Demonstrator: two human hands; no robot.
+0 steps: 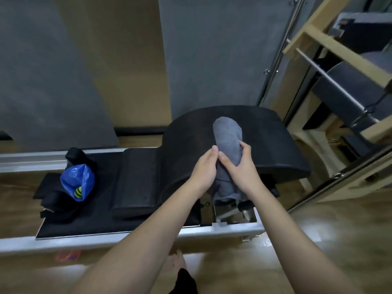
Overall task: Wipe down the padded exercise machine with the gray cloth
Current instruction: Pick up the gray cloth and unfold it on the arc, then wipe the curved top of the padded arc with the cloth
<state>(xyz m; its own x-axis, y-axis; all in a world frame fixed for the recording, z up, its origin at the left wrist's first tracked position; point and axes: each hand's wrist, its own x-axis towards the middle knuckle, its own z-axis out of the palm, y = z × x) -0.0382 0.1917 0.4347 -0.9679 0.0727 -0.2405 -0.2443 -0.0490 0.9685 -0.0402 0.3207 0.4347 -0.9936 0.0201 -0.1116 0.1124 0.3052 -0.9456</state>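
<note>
Two hands meet on the gray cloth, which lies draped lengthwise over the curved black pad of the exercise machine, its near end hanging down the front. Left hand pinches the cloth's left edge; right hand grasps it from the right with fingers wrapped over, probably to gather it into a wad suited to wiping. Beside them, on the flat carriage, rests a blue bag. Wooden apparatus stands to the right.
</note>
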